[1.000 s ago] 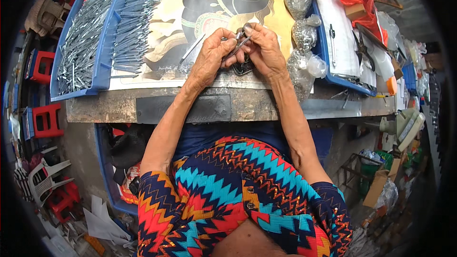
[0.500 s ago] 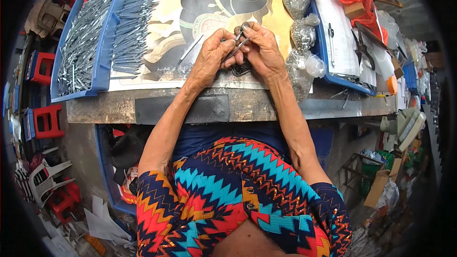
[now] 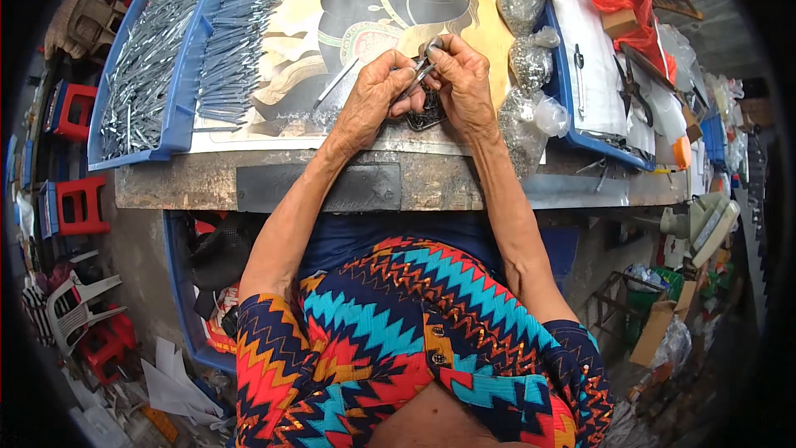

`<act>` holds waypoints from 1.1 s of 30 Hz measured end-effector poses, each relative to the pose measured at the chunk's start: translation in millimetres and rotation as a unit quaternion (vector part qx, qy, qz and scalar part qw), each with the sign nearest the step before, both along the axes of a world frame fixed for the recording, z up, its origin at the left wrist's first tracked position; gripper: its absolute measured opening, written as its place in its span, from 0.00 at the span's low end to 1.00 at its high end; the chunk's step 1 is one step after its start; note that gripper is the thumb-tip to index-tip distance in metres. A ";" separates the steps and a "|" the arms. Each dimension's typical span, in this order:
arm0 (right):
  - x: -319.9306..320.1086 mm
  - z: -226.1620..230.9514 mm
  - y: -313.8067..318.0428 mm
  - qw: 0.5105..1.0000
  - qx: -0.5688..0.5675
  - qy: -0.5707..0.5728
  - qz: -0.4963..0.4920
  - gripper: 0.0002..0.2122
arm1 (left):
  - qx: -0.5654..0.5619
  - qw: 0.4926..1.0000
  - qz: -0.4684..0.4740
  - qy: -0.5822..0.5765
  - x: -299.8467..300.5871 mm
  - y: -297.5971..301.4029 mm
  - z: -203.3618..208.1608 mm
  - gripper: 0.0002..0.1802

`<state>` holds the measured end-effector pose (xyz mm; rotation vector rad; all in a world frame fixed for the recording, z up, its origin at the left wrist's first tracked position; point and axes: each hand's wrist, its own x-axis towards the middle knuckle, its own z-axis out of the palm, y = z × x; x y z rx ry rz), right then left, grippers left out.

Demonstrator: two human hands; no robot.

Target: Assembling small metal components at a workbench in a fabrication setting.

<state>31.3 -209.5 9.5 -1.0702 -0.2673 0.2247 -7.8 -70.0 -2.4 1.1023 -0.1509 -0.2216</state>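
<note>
Both my hands meet over the near middle of the table, fingers pinched around a slim metal drawing compass (image 3: 421, 71). My left hand (image 3: 375, 98) grips its legs from the left. At its top end, the thumb and fingers of my right hand (image 3: 466, 87) are closed, partly hiding the joint. Beneath the fingers is a small black dish (image 3: 428, 122) of tiny dark parts, partly covered by my hands. A single slim metal piece (image 3: 336, 83) lies on the horse-picture sheet (image 3: 290, 112) left of my left hand.
At left, a blue tray (image 3: 177, 129) holds many slim metal pieces, with a stacked row (image 3: 236, 54) beside it. Knotted clear bags (image 3: 526, 58) of small parts stand at right. Beyond them, another blue tray (image 3: 593, 143) holds a compass (image 3: 580, 83) and pliers (image 3: 633, 91).
My hands stay closed on the compass, with the fingers shifting slightly around its top. More of the black dish shows beneath them. The whole view has moved a little.
</note>
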 end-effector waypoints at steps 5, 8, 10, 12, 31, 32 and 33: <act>-2.4 -0.8 1.6 0.999 0.015 0.023 0.018 0.04 | -0.013 1.000 0.001 0.003 0.8 0.1 0.8 0.08; -1.4 -1.0 1.0 1.000 0.004 0.013 0.015 0.04 | -0.003 1.000 -0.013 0.017 0.9 2.2 2.3 0.09; -0.4 0.0 -2.6 1.000 -0.030 -0.006 0.006 0.03 | 0.022 0.999 -0.015 0.024 1.1 1.8 3.5 0.09; 2.4 -2.7 -6.1 0.997 -0.078 -0.029 -0.004 0.03 | 0.022 1.000 -0.013 0.018 0.8 2.1 2.0 0.09; 16.4 -13.0 -24.3 0.869 -0.459 -0.177 -0.061 0.06 | 0.636 0.742 0.197 -0.078 -6.9 70.9 5.7 0.19; 13.7 -13.2 -21.5 0.855 -0.479 -0.189 -0.063 0.06 | 0.647 0.735 0.192 -0.073 -7.7 70.9 4.5 0.19; 10.9 -12.7 -18.6 0.841 -0.498 -0.201 -0.065 0.07 | 0.657 0.727 0.187 -0.068 -7.6 70.7 3.3 0.20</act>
